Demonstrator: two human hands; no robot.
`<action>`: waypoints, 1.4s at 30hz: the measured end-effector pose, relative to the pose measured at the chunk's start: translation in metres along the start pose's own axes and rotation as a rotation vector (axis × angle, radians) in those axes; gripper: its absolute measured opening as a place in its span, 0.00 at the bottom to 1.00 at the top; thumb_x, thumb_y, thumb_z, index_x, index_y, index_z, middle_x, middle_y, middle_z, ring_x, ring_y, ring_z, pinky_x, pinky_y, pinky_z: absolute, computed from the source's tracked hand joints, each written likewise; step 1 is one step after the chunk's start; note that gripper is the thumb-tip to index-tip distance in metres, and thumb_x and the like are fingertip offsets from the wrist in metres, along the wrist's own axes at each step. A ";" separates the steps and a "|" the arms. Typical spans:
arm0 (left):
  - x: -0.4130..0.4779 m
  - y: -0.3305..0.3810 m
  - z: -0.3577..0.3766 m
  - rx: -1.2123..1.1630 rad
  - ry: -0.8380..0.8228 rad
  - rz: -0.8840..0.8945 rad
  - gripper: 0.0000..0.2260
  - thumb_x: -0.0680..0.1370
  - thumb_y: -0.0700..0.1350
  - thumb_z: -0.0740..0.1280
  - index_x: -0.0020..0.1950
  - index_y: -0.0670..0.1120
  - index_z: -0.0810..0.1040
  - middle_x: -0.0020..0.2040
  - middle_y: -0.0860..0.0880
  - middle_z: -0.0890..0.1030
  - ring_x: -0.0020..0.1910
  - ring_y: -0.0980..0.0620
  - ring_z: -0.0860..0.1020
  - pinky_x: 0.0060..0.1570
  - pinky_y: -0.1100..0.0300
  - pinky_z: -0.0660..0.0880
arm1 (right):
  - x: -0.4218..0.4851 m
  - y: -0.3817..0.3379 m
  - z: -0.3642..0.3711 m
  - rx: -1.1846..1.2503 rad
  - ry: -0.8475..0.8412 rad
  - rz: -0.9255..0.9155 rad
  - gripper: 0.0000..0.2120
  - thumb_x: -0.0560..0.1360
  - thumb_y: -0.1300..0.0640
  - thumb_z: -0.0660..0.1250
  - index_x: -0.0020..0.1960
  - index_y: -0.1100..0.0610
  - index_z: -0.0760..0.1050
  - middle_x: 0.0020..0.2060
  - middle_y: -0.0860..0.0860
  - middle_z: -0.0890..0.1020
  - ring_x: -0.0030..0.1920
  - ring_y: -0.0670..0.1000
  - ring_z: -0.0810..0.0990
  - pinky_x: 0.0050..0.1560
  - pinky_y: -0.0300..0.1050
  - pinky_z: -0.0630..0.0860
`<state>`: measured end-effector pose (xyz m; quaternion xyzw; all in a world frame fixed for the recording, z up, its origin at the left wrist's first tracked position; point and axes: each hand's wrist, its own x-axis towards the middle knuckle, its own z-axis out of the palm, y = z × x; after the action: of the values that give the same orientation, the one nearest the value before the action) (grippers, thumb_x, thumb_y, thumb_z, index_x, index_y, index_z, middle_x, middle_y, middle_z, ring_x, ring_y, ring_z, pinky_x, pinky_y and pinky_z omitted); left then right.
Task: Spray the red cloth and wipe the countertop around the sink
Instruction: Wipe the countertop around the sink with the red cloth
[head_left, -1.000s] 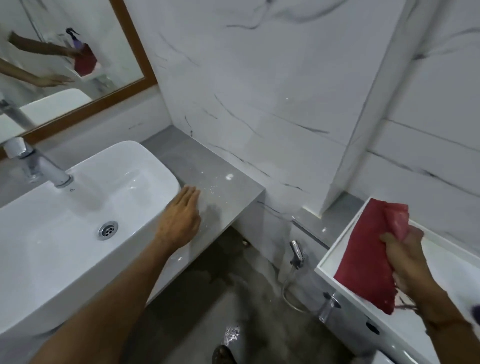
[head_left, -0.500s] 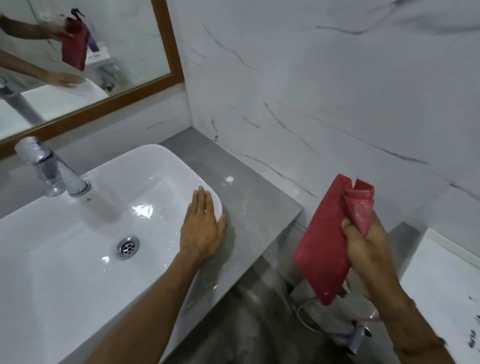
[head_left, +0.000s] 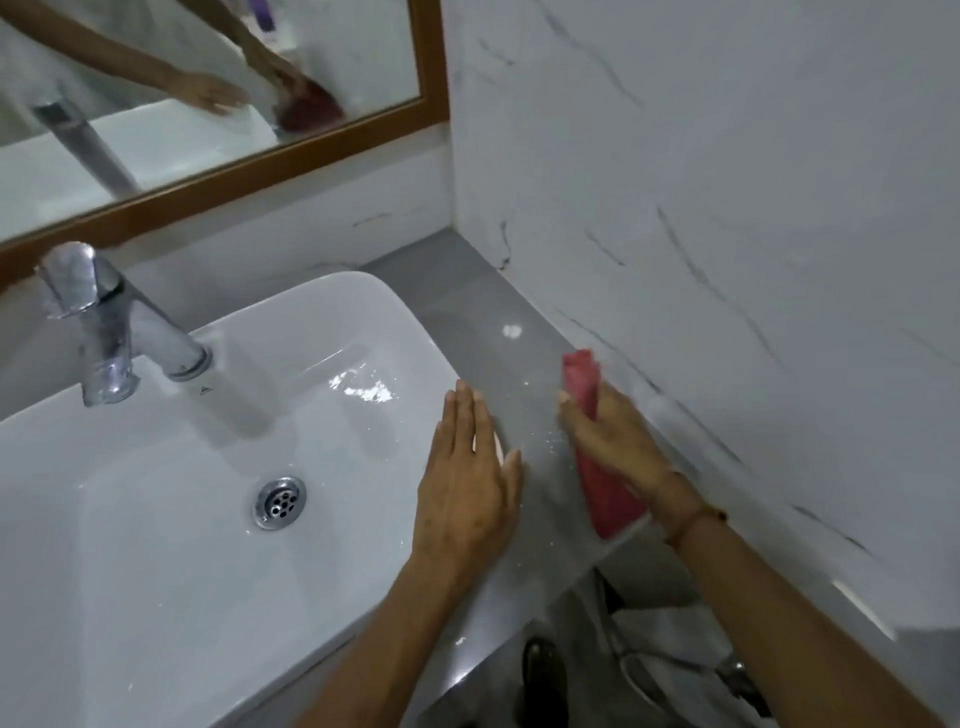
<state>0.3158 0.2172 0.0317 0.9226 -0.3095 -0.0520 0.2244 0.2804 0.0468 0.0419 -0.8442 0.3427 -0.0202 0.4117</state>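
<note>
Clenched on the red cloth, the right hand presses it flat onto the grey worktop in the narrow strip between the sink and the marble wall. That grip sits at the cloth's middle, so the bunched fabric runs out from it both ways: one end pokes ahead toward the back corner, the other trails back toward the worktop's front edge. Its long axis lies roughly along the wall, which suits a stroke up and down the strip. The left hand holds nothing; it lies spread and flat on the sink's right rim, just beside the grip on its sink side, and looks to be bracing. Ahead of the grip a pale spot sits on the worktop, with fine white specks scattered between the two hands; these are probably what the wipe is meant to take. Room is tight: wall close on one side, sink rim on the other. No spray bottle shows on the worktop.
</note>
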 end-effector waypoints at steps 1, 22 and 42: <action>-0.002 0.002 -0.001 0.007 0.003 0.006 0.30 0.81 0.55 0.48 0.77 0.43 0.41 0.79 0.46 0.40 0.77 0.52 0.38 0.74 0.60 0.40 | 0.011 0.008 0.014 -0.123 -0.100 0.015 0.30 0.78 0.45 0.59 0.72 0.64 0.60 0.68 0.65 0.70 0.64 0.62 0.72 0.66 0.47 0.70; 0.023 0.012 0.007 -0.072 0.010 -0.170 0.28 0.80 0.53 0.45 0.75 0.48 0.36 0.76 0.52 0.33 0.75 0.58 0.34 0.76 0.58 0.41 | 0.138 0.017 0.117 -0.677 -0.097 -0.361 0.33 0.78 0.43 0.52 0.77 0.55 0.45 0.77 0.62 0.48 0.77 0.65 0.43 0.74 0.65 0.42; 0.020 0.010 0.008 -0.074 0.001 -0.169 0.27 0.81 0.52 0.45 0.76 0.47 0.36 0.77 0.51 0.34 0.75 0.57 0.33 0.77 0.54 0.48 | 0.074 0.092 0.042 -0.772 -0.121 -0.346 0.32 0.76 0.44 0.41 0.77 0.56 0.51 0.77 0.59 0.56 0.76 0.64 0.52 0.74 0.63 0.57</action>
<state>0.3245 0.1948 0.0298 0.9365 -0.2284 -0.0816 0.2531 0.2987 -0.0084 -0.0694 -0.9811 0.1538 0.0903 0.0756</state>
